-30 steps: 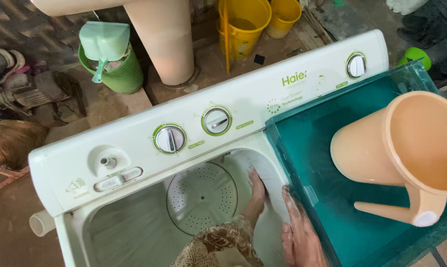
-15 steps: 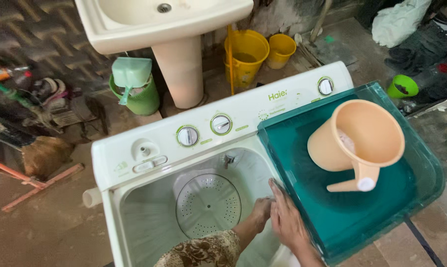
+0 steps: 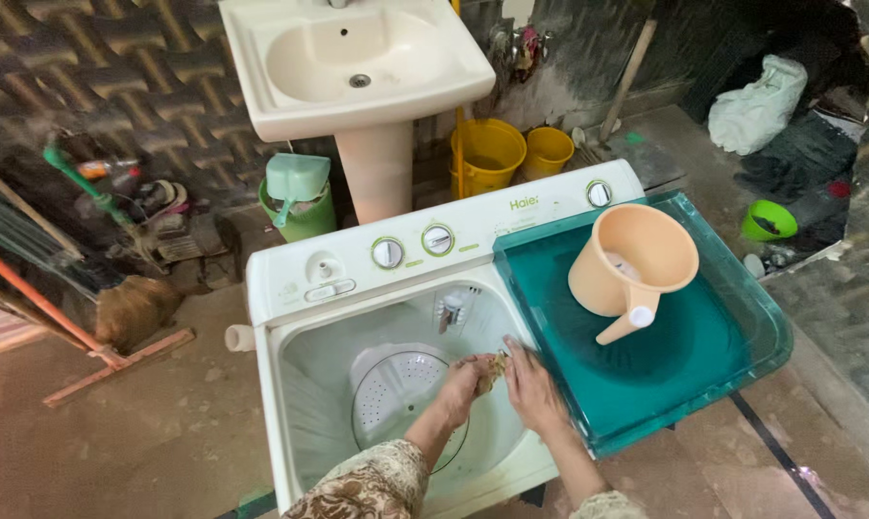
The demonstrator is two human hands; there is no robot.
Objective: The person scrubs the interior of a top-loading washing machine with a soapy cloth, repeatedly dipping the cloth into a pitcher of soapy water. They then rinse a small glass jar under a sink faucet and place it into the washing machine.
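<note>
A white twin-tub washing machine [image 3: 309, 274] stands open, its wash tub [image 3: 410, 399] showing a perforated disc at the bottom. My left hand [image 3: 465, 378] reaches into the tub near its right wall, closed on a small brownish scrubbing pad [image 3: 498, 365]. My right hand [image 3: 533, 386] rests beside it on the tub's right edge, fingers touching the pad. A peach plastic mug [image 3: 631, 269] sits on the teal lid [image 3: 674, 384] to the right.
A white pedestal sink [image 3: 357, 67] stands behind the machine. Two yellow buckets [image 3: 487, 154], a green bucket with a dipper [image 3: 298, 197], a broom [image 3: 127, 308], a small green bowl [image 3: 769, 219] and a white bag [image 3: 756, 106] lie on the floor around.
The view has pulled back and up, showing the sink and floor. My hands have come together at the tub's right wall, and the left now grips the pad.
</note>
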